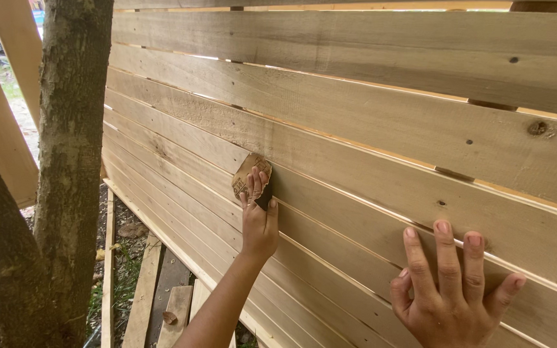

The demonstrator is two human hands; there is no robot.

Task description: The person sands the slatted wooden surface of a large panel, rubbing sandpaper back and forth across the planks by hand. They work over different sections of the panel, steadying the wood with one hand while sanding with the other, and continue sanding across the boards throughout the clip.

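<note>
From the head camera, we are looking at a slatted wooden panel (381,122) made of pale horizontal planks, standing tilted beside a rough-barked tree trunk (72,142). Our left hand (258,222) is reaching far out along the planks and pressing a small, worn piece of brown sandpaper (249,175) flat against one of the middle boards; the fingers are lying close together over the paper, with the thumb tucked alongside, holding it to the wood. Our right hand (449,293) is resting near the lower right of the panel, its palm against the boards and its fingers (447,258) spreading wide apart, holding nothing. The two hands are sitting well apart on the same face of the panel, the sandpaper lying nearer the tree side. Narrow gaps are showing between the planks, and dark knots are dotting the upper boards. Below the panel's lower edge, loose wooden offcuts (162,303) are lying on bare ground with patches of grass. A second trunk (1,258) is filling the lower left corner.
</note>
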